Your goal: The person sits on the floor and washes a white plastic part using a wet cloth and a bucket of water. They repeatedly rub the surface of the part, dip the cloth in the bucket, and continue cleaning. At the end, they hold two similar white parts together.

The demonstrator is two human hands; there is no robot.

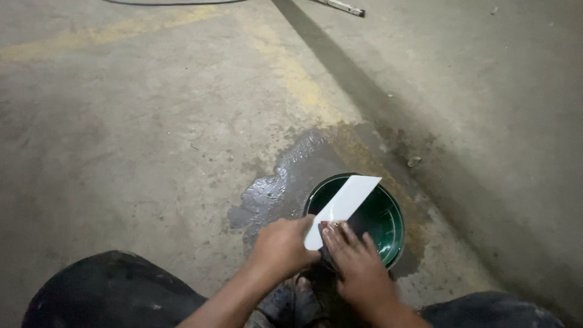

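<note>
My left hand (281, 246) and my right hand (358, 264) both grip the near end of a flat white plastic scraper (343, 206). The scraper slants up and to the right over an open round can (392, 234) holding dark green paint. The can stands on the concrete floor just in front of my knees. My left hand wraps the scraper's left edge; the fingers of my right hand press on its lower right side. The blade's far end reaches over the can's far rim.
A wet dark patch (285, 182) spreads on the concrete left of and behind the can. Faded yellow floor lines (291, 73) cross the floor. My dark-trousered knees (109, 288) fill the bottom corners. A cable and a tool (343, 6) lie at the top edge.
</note>
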